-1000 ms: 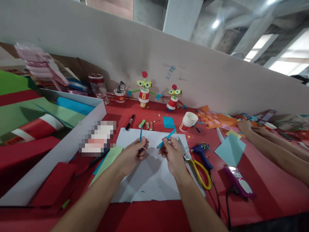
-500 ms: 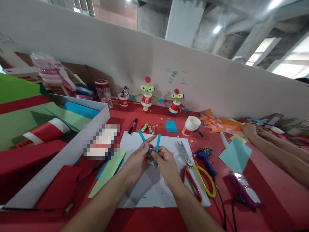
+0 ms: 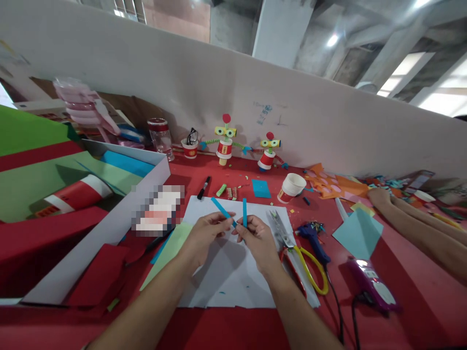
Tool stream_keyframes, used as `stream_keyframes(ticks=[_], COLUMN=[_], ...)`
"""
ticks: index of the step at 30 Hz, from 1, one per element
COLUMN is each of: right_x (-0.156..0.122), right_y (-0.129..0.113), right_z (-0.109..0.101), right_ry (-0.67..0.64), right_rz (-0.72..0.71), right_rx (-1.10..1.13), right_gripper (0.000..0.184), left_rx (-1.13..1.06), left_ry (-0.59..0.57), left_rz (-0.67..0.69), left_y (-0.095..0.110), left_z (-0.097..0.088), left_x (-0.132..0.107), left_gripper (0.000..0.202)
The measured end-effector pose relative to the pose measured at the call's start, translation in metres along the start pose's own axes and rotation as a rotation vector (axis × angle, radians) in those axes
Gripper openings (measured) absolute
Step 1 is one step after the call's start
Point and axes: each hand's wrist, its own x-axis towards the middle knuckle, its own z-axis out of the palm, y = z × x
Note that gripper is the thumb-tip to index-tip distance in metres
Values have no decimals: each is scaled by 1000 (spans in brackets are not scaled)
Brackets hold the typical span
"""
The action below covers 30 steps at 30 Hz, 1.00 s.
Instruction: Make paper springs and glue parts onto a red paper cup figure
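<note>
Above a white paper sheet [image 3: 219,287], my left hand [image 3: 207,233] pinches a narrow blue paper strip [image 3: 221,207] that slants up to the left. My right hand [image 3: 257,238] grips another blue strip length [image 3: 244,210], which points almost straight up. Their lower ends come close together between my fingertips; whether they are joined I cannot tell. To the right of my right hand, scissors [image 3: 281,231] with red and yellow handles lie partly on the sheet. Small blue scraps [image 3: 222,292] are on its near part.
Two paper-cup robot figures [image 3: 224,148] stand by the wall. White cups [image 3: 293,184], a blue glue gun [image 3: 313,238], a purple device [image 3: 374,287] with cords and light blue paper [image 3: 359,233] sit rightward. A box [image 3: 105,238] borders the left. Another person's arms [image 3: 404,226] reach in from the right.
My hands have drawn slightly apart and the blue strips have shifted in them. The left strip leans flatter and the right one is more upright. The camera view has moved a little.
</note>
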Motion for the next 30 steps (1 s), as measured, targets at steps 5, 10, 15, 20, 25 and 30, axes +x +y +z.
stream_keyframes(ticks=[5, 10, 15, 20, 25, 30], right_x=[1, 2, 3, 4, 4, 7], right_y=[1, -1, 0, 1, 2, 4], right_z=[0, -1, -5, -5, -5, -7], right_ry=[33, 112, 147, 97, 98, 137], right_rz=[19, 84, 91, 94, 102, 49], right_rx=[11, 128, 76, 209, 159, 82], right_gripper=[17, 31, 33, 33, 29, 21], left_rx=[-70, -188, -107, -94, -87, -117], left_ry=[7, 23, 3, -4, 21, -17], left_rz=[-8, -71, -93, -78, -118, -199], left_y=[-5, 1, 0, -5, -10, -8], left_z=[-1, -4, -1, 0, 1, 4], left_x=[2, 3, 1, 3, 3, 2], left_gripper=[23, 25, 23, 22, 21, 22])
